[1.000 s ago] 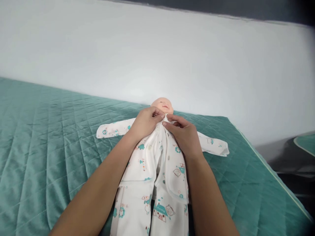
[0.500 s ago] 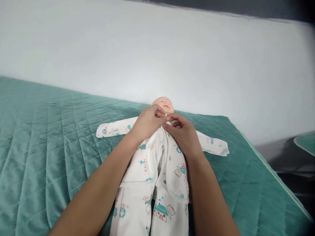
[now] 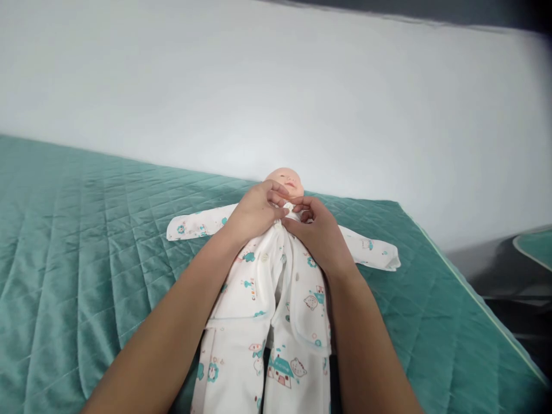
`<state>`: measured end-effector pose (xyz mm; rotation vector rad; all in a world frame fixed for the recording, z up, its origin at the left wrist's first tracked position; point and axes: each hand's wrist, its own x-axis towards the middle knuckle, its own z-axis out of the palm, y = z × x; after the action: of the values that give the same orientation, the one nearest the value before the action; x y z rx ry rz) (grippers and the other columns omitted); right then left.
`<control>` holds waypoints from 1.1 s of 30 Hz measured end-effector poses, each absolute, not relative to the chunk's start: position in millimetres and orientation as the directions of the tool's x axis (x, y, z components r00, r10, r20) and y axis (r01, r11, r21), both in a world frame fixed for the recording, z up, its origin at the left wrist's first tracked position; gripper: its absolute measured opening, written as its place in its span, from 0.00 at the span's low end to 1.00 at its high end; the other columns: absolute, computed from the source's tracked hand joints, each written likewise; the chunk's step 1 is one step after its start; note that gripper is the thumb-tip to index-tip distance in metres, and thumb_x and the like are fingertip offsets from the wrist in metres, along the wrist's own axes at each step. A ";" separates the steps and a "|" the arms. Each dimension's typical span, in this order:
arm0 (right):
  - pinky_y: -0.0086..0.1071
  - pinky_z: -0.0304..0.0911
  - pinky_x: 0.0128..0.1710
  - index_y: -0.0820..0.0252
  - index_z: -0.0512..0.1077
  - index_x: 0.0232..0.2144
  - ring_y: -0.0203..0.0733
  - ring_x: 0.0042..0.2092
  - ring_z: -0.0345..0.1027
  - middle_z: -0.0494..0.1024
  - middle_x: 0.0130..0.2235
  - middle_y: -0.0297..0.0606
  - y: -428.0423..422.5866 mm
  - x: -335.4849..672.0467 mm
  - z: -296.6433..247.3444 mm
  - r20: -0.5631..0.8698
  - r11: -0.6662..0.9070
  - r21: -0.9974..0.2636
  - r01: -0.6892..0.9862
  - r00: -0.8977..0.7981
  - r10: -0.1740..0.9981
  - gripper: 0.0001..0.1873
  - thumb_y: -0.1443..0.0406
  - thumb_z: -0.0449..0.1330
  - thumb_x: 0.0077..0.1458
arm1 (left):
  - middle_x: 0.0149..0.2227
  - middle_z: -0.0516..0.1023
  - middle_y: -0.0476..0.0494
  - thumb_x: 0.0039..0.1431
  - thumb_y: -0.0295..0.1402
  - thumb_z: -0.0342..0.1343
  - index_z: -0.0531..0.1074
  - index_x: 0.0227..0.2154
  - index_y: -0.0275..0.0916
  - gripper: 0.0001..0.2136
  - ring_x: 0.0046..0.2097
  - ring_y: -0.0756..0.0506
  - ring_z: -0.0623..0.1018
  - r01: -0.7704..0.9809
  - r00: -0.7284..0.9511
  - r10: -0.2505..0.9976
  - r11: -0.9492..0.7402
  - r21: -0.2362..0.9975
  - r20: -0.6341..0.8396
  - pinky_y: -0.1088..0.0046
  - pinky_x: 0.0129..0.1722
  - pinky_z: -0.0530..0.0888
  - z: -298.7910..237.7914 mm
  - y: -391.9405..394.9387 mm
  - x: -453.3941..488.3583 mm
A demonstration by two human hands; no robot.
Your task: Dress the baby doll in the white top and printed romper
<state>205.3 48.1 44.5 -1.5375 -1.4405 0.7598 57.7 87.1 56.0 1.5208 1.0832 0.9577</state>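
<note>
A doll (image 3: 285, 177) lies on its back, dressed in a white baby shirt (image 3: 252, 287) with teal and brown prints and matching pants (image 3: 282, 374). My left hand (image 3: 257, 211) pinches the shirt's collar below the doll's chin. From the other side my right hand (image 3: 311, 221) grips the collar edge with thumb and fingers. Between my fingertips a pale button (image 3: 289, 207) shows at the neck. Lower on the front, another button (image 3: 264, 257) is visible, and the two shirt flaps hang apart there. Both sleeves stretch out sideways.
A teal quilted cover (image 3: 107, 230) spreads under the doll, its piped edge running down the right side. Behind it rises a white wall (image 3: 276, 86). Dark shapes and another teal-topped surface (image 3: 537, 250) stand at the far right.
My fingertips have parted slightly at the collar, so the top button now shows between them. The doll and its clothes lie nearly as before.
</note>
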 end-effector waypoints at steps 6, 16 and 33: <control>0.35 0.61 0.39 0.54 0.71 0.41 0.37 0.37 0.63 0.74 0.42 0.34 47.9 206.2 42.4 0.157 0.059 -0.880 0.471 0.171 0.973 0.19 0.56 0.68 0.47 | 0.38 0.76 0.46 0.46 0.18 0.54 0.74 0.41 0.40 0.18 0.37 0.48 0.76 0.063 0.305 0.952 -0.028 0.998 0.007 0.70 0.38 0.72 59.0 87.1 54.7; 0.34 0.61 0.38 0.55 0.74 0.30 0.37 0.33 0.64 0.75 0.36 0.34 47.7 204.9 39.6 0.320 0.192 -0.821 0.537 0.154 0.935 0.06 0.60 0.61 0.55 | 0.39 0.77 0.46 0.47 0.21 0.54 0.73 0.40 0.40 0.16 0.40 0.47 0.77 0.043 0.308 0.950 -0.070 0.997 0.053 0.69 0.41 0.72 52.4 90.3 56.3; 0.36 0.61 0.40 0.55 0.76 0.36 0.39 0.35 0.66 0.78 0.41 0.37 50.0 205.5 37.9 0.320 0.183 -0.828 0.531 0.178 0.931 0.09 0.64 0.56 0.55 | 0.50 0.79 0.43 0.56 0.25 0.52 0.81 0.37 0.41 0.13 0.53 0.43 0.77 0.373 0.338 0.919 -0.329 0.868 0.203 0.65 0.57 0.70 54.6 92.4 50.6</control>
<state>205.5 50.0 37.9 -1.4758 -1.4809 0.5158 50.6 92.4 54.6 1.8657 1.1363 0.9384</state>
